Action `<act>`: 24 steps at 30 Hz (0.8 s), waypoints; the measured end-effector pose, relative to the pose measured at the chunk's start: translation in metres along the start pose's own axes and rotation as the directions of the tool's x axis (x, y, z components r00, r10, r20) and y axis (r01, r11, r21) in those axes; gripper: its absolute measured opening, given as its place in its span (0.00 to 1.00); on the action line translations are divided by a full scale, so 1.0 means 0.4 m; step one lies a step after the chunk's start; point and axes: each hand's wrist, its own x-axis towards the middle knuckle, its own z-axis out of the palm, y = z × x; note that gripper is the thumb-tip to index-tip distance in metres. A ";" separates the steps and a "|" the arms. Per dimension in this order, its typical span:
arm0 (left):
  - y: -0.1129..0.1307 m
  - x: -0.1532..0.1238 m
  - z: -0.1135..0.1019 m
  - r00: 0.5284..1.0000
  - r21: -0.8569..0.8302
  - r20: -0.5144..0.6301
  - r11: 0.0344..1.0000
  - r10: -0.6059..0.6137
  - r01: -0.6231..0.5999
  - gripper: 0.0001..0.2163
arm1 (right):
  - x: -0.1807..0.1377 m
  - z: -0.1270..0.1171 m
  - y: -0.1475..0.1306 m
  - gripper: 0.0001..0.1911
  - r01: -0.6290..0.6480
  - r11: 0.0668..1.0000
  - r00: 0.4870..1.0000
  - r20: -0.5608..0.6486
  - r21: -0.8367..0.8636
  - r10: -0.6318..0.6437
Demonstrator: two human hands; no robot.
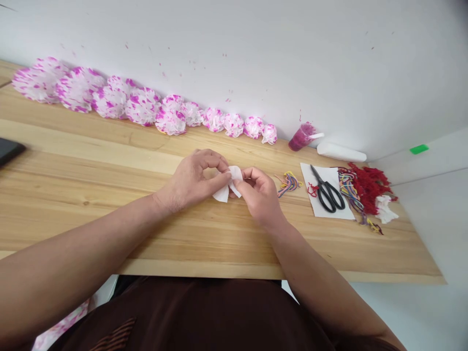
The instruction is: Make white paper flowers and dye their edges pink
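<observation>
My left hand (195, 179) and my right hand (259, 194) meet over the middle of the wooden table (91, 195). Both pinch a small folded piece of white tissue paper (229, 185) between thumb and fingers. The paper sits just above the tabletop, fanned out at its ends. A little bundle of coloured threads (289, 183) lies just right of my right hand.
A row of several white-and-pink paper flowers (142, 105) lines the wall. At the right lie black scissors (328, 192) on a white sheet (318, 207), a red thread pile (369, 184), a pink cup (302, 137) and a white tube (341, 152). A dark phone (9, 150) sits at the far left.
</observation>
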 end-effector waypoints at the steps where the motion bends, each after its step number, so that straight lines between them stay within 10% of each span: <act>1: 0.001 -0.001 0.000 1.000 0.009 0.001 1.000 0.014 -0.014 0.06 | 0.001 0.000 -0.001 0.09 -0.015 1.000 1.000 0.001 0.014 0.015; 24: 0.011 -0.004 -0.004 0.997 0.068 0.003 0.995 0.078 -0.078 0.07 | 0.007 -0.012 0.016 0.06 -0.061 0.998 0.998 0.006 0.013 0.061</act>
